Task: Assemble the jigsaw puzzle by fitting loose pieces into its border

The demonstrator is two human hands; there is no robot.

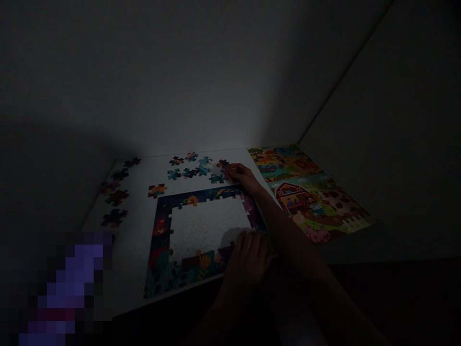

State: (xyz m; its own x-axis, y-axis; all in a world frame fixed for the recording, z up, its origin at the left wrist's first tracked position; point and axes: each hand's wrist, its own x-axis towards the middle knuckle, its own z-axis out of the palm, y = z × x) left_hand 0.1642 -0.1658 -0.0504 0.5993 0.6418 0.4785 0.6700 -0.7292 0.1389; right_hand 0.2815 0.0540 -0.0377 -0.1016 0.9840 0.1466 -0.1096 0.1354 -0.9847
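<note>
My right hand (pixel 245 179) reaches to the far side of the white table, its thumb and index finger pinched on a reddish puzzle piece (pixel 229 172). Beside it lie several loose puzzle pieces (pixel 203 169) in teal, orange and pink. Nearer to me is a puzzle border (pixel 158 240) with a dark sea picture, joined into a rectangle round a bare white middle. My left hand (pixel 251 250) lies over the border's lower right corner with its fingers flat, hiding that part. My right forearm covers some of the border's right side.
Several dark loose pieces (pixel 117 196) are strewn along the table's left edge. One orange piece (pixel 157 190) lies just beyond the border's upper left corner. A farm picture (pixel 317 206) and an animal picture (pixel 284 161) cover the right side. A wall (pixel 180 96) rises behind; the light is dim.
</note>
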